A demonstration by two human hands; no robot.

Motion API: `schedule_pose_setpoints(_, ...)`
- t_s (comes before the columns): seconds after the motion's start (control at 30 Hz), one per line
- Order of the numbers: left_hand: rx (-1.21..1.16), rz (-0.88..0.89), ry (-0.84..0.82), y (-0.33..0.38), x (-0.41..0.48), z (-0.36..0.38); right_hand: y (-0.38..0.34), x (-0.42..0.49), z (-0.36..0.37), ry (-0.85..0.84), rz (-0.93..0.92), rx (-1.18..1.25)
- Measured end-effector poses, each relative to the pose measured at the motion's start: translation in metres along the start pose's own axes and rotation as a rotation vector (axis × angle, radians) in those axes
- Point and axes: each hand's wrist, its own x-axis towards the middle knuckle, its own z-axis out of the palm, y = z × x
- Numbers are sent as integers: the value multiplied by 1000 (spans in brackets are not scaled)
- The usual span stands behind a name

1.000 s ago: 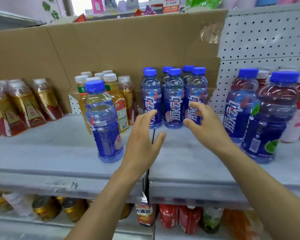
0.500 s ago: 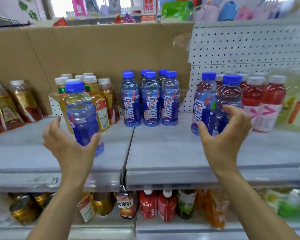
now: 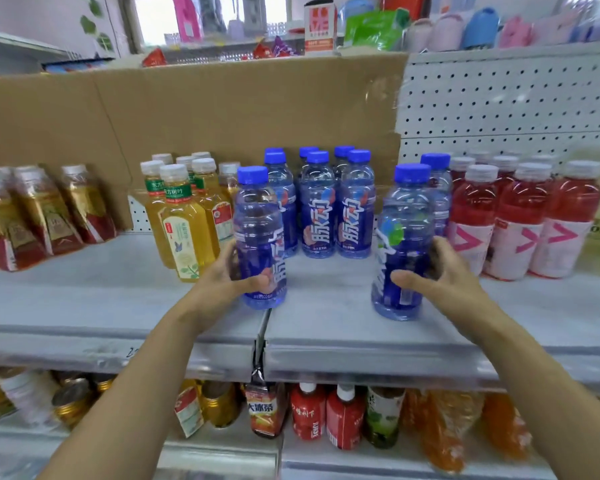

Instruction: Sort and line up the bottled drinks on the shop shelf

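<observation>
My left hand [image 3: 222, 277] grips a blue-capped blue drink bottle [image 3: 258, 216] standing upright near the seam of the grey shelf [image 3: 326, 323]. My right hand [image 3: 440, 275] holds a second blue bottle [image 3: 404, 216] with a green patch on its label, upright on the shelf to the right. Behind and between them stands a tidy block of several matching blue bottles [image 3: 321, 206]. One more blue bottle [image 3: 439, 188] stands just behind the one in my right hand.
Yellow tea bottles [image 3: 184, 223] stand close left of the left bottle, gold-red bottles [image 3: 45, 209] further left. Red drinks with pink labels [image 3: 520, 216] fill the right. Cardboard [image 3: 222, 116] and pegboard [image 3: 499, 109] back the shelf. Cans and bottles sit on the lower shelf.
Both hands have closed on their bottles. The left bottle has moved right, toward the shelf seam; the right bottle has come forward and left, away from the red drinks.
</observation>
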Motion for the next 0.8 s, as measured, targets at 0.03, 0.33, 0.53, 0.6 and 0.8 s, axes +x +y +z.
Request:
schedule_pose_setpoints(0.03,-74,2,-24,-1,3,-1,-2,1,2,-109,-2,21)
schedule_pose_setpoints(0.33,57,58,118,0,14,17,2,2,39,-225,29,-107)
schedule_pose_setpoints(0.53,606,142,401,-1,35,34,1,19,70,39,18,-366)
schedule_pose_setpoints(0.6,527,107,309,0,45,25,0,31,71,10,55,-390)
schedule_pose_setpoints(0.8,362,137,285,-8,60,20,-1,70,91,-76,74,-392)
